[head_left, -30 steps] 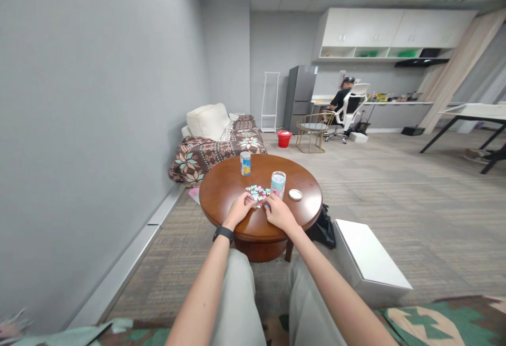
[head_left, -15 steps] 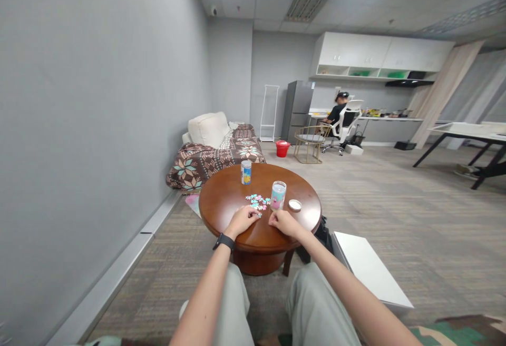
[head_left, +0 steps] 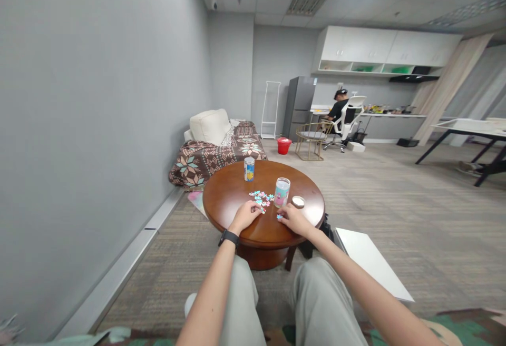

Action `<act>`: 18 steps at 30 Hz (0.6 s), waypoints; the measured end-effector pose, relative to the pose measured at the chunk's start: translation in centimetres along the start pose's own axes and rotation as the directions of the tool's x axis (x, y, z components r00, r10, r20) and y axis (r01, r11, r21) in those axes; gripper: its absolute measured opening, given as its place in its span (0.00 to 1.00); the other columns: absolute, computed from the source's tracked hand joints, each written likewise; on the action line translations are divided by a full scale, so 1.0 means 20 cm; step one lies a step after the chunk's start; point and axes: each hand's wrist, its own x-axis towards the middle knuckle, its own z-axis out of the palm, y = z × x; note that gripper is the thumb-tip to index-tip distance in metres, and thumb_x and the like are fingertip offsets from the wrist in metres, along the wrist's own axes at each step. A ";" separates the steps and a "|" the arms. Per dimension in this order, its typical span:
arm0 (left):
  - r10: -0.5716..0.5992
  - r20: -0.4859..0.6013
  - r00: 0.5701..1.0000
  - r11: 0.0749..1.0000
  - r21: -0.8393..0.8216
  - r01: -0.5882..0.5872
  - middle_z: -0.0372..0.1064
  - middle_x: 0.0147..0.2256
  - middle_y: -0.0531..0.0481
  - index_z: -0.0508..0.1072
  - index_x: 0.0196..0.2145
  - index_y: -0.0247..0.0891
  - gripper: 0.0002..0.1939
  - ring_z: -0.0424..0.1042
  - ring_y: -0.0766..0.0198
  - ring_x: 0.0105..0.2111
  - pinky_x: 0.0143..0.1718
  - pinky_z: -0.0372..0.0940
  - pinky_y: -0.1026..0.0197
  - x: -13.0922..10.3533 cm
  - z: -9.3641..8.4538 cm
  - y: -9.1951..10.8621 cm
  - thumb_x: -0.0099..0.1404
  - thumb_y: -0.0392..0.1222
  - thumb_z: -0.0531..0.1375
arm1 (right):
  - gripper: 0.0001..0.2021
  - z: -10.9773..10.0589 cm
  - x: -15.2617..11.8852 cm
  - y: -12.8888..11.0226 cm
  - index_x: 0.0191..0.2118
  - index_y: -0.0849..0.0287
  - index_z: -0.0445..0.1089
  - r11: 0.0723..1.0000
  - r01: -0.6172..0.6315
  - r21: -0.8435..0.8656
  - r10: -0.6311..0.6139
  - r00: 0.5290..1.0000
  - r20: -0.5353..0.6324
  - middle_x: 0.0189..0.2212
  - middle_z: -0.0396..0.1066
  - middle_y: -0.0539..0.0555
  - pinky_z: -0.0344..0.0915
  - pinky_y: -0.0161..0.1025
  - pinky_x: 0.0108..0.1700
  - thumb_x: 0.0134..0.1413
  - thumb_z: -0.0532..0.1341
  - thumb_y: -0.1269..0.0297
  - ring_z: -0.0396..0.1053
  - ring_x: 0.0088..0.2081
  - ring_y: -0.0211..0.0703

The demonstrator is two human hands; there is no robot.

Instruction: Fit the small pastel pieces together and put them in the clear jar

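Small pink, white and blue jigsaw puzzle pieces point(head_left: 259, 196) lie in a loose cluster on a round brown table point(head_left: 224, 196). My left hand point(head_left: 245, 216) is at the near edge of the cluster, its fingers pinched on a puzzle piece point(head_left: 263, 210). To the right, my right hand point(head_left: 295, 221) has a blue puzzle piece point(head_left: 279, 217) at its fingertips, low over the wood. Just behind that hand stands an open clear jar point(head_left: 282, 194) with a pink and blue picture. Its round lid point(head_left: 298, 201) lies beside it on the right.
A closed canister point(head_left: 249, 170) with a blue and yellow picture stands farther back on the table. A patterned sofa point(head_left: 221, 154) is behind on the left. A white box point(head_left: 369, 259) sits on the floor to the right. One person point(head_left: 338, 109) sits far off at a counter.
My right hand has shifted slightly right, and a blue puzzle piece now shows at its fingertips. My left hand stays by the cluster. The whole view has shifted a little.
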 end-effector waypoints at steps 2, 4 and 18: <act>0.001 0.004 1.000 1.000 -0.005 -0.001 0.72 0.31 0.50 0.78 0.34 0.37 0.07 0.67 0.65 0.30 0.35 0.60 0.64 0.00 0.00 0.00 0.59 0.38 0.60 | 0.05 0.00 0.01 -0.03 0.32 0.61 0.72 1.000 0.023 0.014 -0.024 0.999 0.037 0.35 0.71 0.54 0.67 0.41 0.46 0.48 0.64 0.76 0.72 0.38 0.43; -0.003 0.004 1.000 1.000 -0.014 0.003 0.71 0.30 0.51 0.78 0.34 0.37 0.07 0.67 0.65 0.30 0.35 0.60 0.64 0.00 0.00 -0.01 0.59 0.38 0.60 | 0.05 -0.01 0.02 -0.05 0.28 0.61 0.71 1.000 0.010 0.005 -0.010 0.997 0.081 0.33 0.71 0.54 0.67 0.41 0.46 0.48 0.63 0.77 0.71 0.38 0.44; -0.012 -0.034 0.999 0.993 -0.122 0.008 0.73 0.30 0.50 0.78 0.34 0.35 0.08 0.66 0.65 0.29 0.35 0.61 0.64 0.01 0.02 -0.04 0.57 0.39 0.61 | 0.07 -0.40 0.28 -0.19 0.34 0.58 0.75 0.995 0.096 0.003 -0.092 0.962 -0.257 0.36 0.78 0.55 0.67 0.39 0.45 0.54 0.59 0.73 0.75 0.39 0.45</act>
